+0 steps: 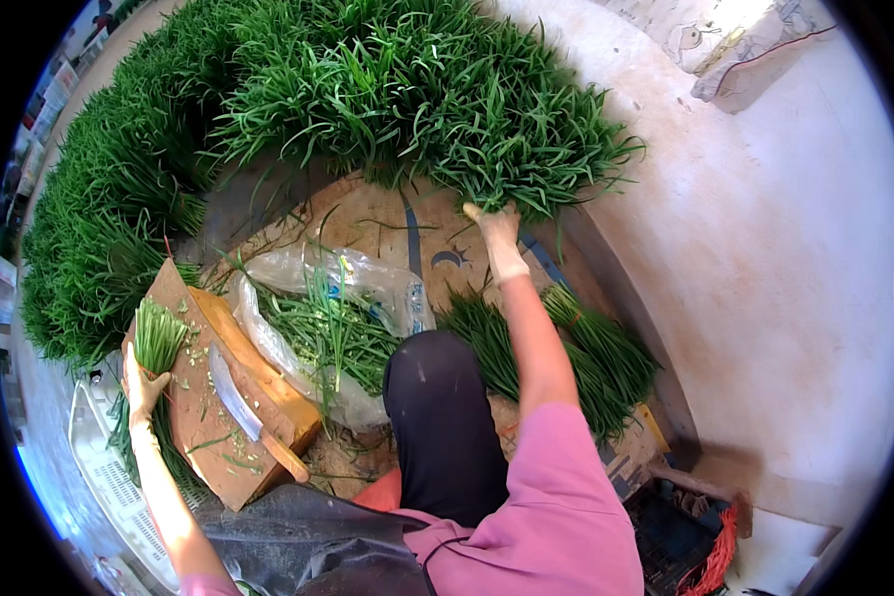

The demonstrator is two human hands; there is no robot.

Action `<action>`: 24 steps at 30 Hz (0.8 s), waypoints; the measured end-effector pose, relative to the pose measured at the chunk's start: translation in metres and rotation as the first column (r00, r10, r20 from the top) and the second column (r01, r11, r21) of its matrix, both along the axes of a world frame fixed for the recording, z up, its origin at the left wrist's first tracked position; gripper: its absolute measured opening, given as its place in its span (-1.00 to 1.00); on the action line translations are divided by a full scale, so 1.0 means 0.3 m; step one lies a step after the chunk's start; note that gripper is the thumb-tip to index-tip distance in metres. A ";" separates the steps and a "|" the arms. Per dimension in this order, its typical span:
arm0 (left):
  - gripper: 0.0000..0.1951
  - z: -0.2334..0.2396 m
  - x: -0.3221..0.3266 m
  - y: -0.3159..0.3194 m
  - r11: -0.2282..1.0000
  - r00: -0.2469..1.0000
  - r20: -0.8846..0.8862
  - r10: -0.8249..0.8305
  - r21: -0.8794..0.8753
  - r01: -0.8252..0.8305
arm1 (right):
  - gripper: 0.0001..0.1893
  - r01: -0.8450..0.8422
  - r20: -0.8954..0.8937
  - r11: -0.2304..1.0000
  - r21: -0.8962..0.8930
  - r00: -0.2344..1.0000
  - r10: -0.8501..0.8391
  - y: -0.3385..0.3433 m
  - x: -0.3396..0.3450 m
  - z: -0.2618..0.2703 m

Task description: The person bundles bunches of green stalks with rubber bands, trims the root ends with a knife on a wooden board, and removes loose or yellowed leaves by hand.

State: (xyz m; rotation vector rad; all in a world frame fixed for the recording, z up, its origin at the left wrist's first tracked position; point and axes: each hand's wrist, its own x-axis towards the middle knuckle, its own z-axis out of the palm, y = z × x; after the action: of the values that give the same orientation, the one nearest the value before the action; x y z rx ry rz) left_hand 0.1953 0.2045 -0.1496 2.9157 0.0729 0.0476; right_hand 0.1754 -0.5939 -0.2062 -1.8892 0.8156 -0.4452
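My left hand (143, 395), in a pale glove, holds a banded bundle of garlic chives (158, 337) at the left edge of a cutting board (194, 417). The bundle's pale cut ends point up and away from me; its green leaves hang towards a white basket. On the board lies a broad knife (232, 395) with a wooden handle, among small trimmings. My gloved right hand (498, 227) reaches forward to the near edge of a large heap of green chives (387, 89). Leaves hide its fingertips, so its grip does not show.
A clear plastic bag (268, 264) full of trimmings lies between the board and my knee (439, 402). More chive bundles (596, 357) rest to its right. The white plastic basket (112, 477) stands at left. A dark crate (670, 533) with red ties (719, 547) is at lower right, near a pale wall (775, 298).
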 end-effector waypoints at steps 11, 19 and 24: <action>0.17 -0.002 0.048 -0.136 0.995 0.996 0.035 0.084 0.049 -0.085 | -0.41 0.553 0.239 0.784 -0.283 0.832 -0.501 -0.263 0.354 -0.326; -0.08 0.112 -0.064 -0.438 0.983 0.971 0.241 -0.009 0.179 -0.035 | -0.51 0.361 0.109 0.923 -0.135 0.931 -0.348 -0.027 0.156 0.084; -0.35 0.261 -0.224 -0.831 0.870 0.925 0.201 -0.323 -0.323 0.373 | -0.49 0.091 0.112 0.932 -0.352 0.992 -0.054 0.016 0.047 0.277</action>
State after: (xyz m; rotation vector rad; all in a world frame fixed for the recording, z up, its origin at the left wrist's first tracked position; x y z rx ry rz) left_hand 0.1282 -0.0448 -0.0715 2.5077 -0.4271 0.1616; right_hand 0.1896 -0.5890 -0.1232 -2.1530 0.7773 -0.7725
